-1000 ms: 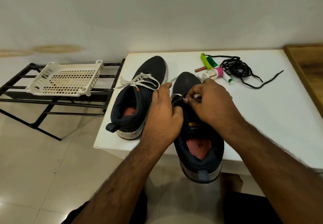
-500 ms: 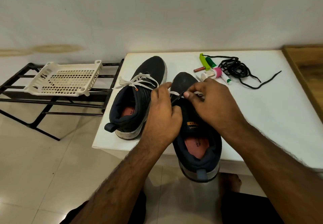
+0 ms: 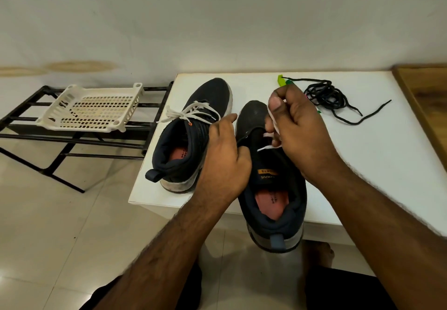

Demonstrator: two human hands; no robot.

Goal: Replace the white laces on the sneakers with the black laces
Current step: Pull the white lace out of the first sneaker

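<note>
Two dark sneakers sit on the white table (image 3: 377, 164). The left sneaker (image 3: 191, 140) still carries a tied white lace (image 3: 191, 114). The right sneaker (image 3: 273, 189) hangs over the table's near edge, heel toward me. My left hand (image 3: 225, 162) grips its left side by the tongue. Raised above the toe, my right hand (image 3: 300, 128) pinches this shoe's white lace (image 3: 268, 147), which runs down to the eyelets. A bundle of black laces (image 3: 326, 94) lies at the back right of the table.
Small green and pink items (image 3: 281, 80) lie behind my right hand, mostly hidden. A white plastic basket (image 3: 92, 109) sits on a black metal rack (image 3: 72, 140) left of the table. A wooden surface (image 3: 425, 102) borders the table on the right. Tiled floor lies below.
My right hand has risen and moved back from the eyelets, drawing the white lace up and out of the right sneaker. My left hand stays on the shoe.
</note>
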